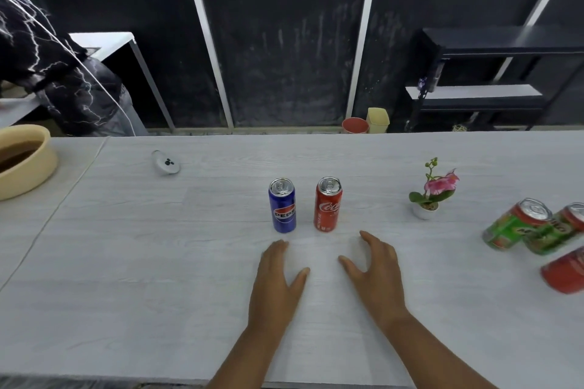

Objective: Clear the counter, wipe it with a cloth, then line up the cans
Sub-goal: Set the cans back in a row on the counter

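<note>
Matt pale wood-grain tabletop (pixel 126 262); glossy metal blue can (pixel 282 205) and red can (pixel 328 204), shiny silvery lids.

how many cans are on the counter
5. The blue can and the cola can stand together at centre. At the right edge: the first green can, the second green can beside it, and the cut-off red can nearer the camera. More may be off-frame.
</note>
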`<state>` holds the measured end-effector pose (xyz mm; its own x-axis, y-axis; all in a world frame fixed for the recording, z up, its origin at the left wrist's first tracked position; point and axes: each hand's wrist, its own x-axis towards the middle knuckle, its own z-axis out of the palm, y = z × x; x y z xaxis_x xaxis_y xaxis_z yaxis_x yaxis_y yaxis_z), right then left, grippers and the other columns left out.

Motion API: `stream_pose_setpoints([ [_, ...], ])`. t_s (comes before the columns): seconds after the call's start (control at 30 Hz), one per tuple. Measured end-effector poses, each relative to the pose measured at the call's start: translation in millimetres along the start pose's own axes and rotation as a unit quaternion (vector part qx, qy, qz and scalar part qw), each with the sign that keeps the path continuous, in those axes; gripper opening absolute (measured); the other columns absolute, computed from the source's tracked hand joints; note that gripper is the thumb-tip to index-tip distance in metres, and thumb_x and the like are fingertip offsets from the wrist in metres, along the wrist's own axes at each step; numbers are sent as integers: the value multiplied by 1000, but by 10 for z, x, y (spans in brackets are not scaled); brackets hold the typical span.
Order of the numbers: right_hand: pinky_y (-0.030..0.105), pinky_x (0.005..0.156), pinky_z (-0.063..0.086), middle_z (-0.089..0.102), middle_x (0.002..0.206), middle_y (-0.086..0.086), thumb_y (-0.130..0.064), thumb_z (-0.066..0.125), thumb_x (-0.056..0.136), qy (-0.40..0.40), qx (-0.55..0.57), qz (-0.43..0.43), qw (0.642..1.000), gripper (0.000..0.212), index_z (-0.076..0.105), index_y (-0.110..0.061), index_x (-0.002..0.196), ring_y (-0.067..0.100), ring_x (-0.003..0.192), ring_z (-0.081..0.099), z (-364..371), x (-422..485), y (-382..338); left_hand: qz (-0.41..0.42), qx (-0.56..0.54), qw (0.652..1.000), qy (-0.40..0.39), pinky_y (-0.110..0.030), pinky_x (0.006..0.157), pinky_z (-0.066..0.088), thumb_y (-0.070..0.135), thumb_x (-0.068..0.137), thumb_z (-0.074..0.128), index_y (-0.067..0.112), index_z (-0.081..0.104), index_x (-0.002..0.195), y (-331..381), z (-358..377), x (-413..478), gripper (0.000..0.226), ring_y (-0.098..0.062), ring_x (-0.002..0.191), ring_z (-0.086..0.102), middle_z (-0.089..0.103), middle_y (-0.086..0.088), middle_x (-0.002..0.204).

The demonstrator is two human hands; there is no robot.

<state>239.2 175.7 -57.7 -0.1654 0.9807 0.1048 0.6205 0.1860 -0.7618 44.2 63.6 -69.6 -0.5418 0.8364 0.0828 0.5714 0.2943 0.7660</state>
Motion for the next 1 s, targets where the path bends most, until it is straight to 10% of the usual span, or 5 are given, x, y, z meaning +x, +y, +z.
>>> stream_pose_setpoints([
  [0.2, 41, 114, 46, 63, 139, -4, -48, 85, 85, 63, -58, 24, 996, 68, 60, -26, 144, 18, 136, 49, -580, -219, 397, 99, 22, 989, -105, -7, 123, 11, 58, 100, 63, 35, 51, 150, 449, 537, -298, 56, 5, 154, 24, 36, 28, 155],
  [0.63, 47, 112, 48, 56, 132, -8, -40, 81, 91, 255, 37, 229, 939, 56, 54, -29, 139, 20, 129, 53, -2078, -407, 1548, 118, -69, 959, -247, -26, 121, 39, 57, 97, 71, 37, 51, 148, 1932, 1946, -267, 58, -9, 149, 44, 50, 18, 155],
  [0.83, 37, 90, 53, 50, 139, -17, -47, 88, 84, 241, 123, 247, 931, 88, 37, -34, 155, 13, 112, 60, -2502, -40, 1677, 99, -72, 958, -260, -28, 120, 40, 53, 93, 77, 27, 39, 162, 2570, 2488, 21, 82, -12, 149, 45, 45, 9, 164],
  [1.0, 31, 67, 49, 65, 112, -23, -58, 86, 78, 228, 93, 248, 937, 65, 44, -50, 127, 4, 89, 66, -2586, 168, 1728, 81, -79, 965, -237, -33, 115, 45, 48, 88, 85, 25, 40, 161, 2849, 2799, 227, 89, -16, 147, 49, 49, 5, 162],
])
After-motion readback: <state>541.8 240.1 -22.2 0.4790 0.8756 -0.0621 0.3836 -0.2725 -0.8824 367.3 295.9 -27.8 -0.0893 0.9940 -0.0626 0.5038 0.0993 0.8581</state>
